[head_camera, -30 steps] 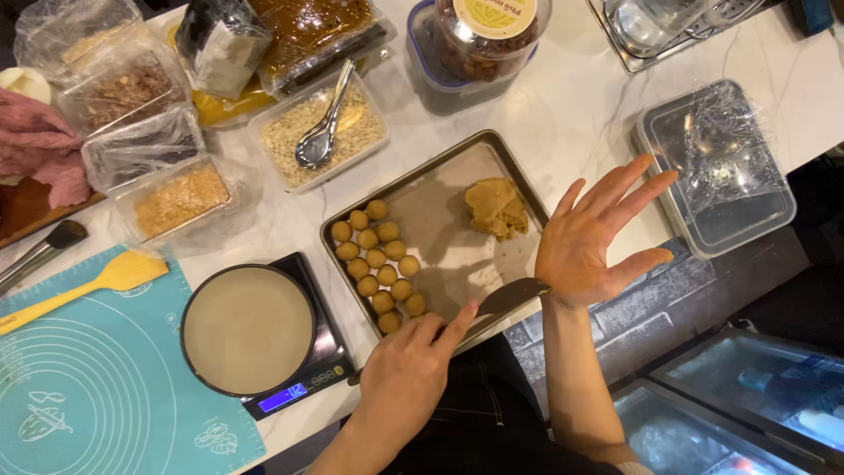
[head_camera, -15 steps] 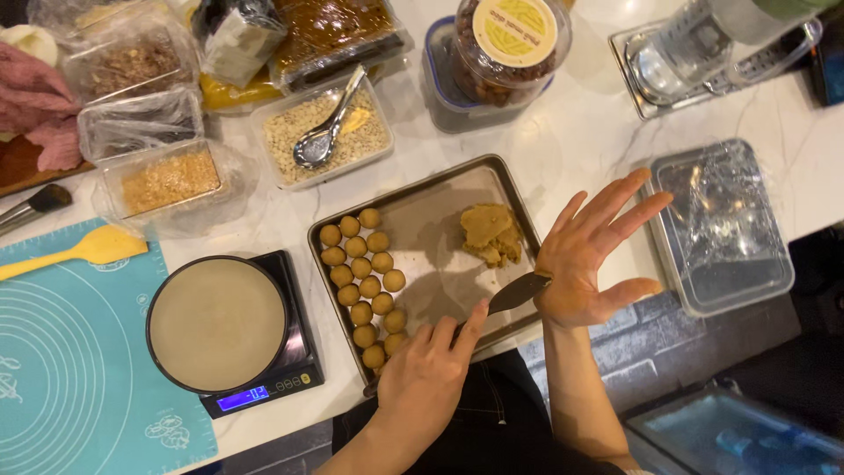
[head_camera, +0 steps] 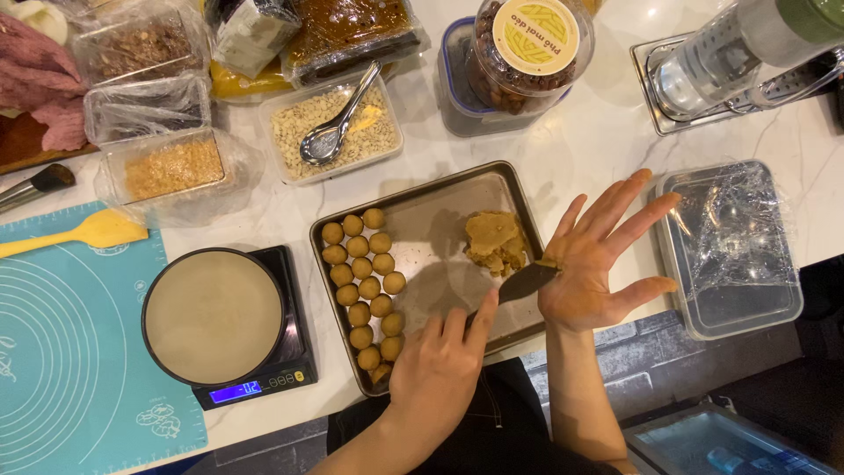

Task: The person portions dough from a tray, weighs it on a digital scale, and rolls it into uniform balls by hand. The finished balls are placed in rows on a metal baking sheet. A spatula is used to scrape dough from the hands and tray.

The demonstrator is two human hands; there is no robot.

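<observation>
White marble-patterned desk (head_camera: pixel 580 149): carries all items.
Rectangular grey metal baking tray (head_camera: pixel 422 215): centre of desk; holds rows of small round tan dough balls (head_camera: pixel 362 286) at its left side and a tan dough lump (head_camera: pixel 494 242) at its right.
Left hand (head_camera: pixel 440 369): grip clamped on a dark-bladed scraper (head_camera: pixel 526 283), whose tip touches the right palm.
Right hand (head_camera: pixel 602 255): fingers spread apart, holding nothing, beside the lump.
Risk: the blade may nick the palm if pressed hard; scraped dough may drop off the tray.
Change: view has shifted since earlier; the blade now reaches the palm.
</observation>
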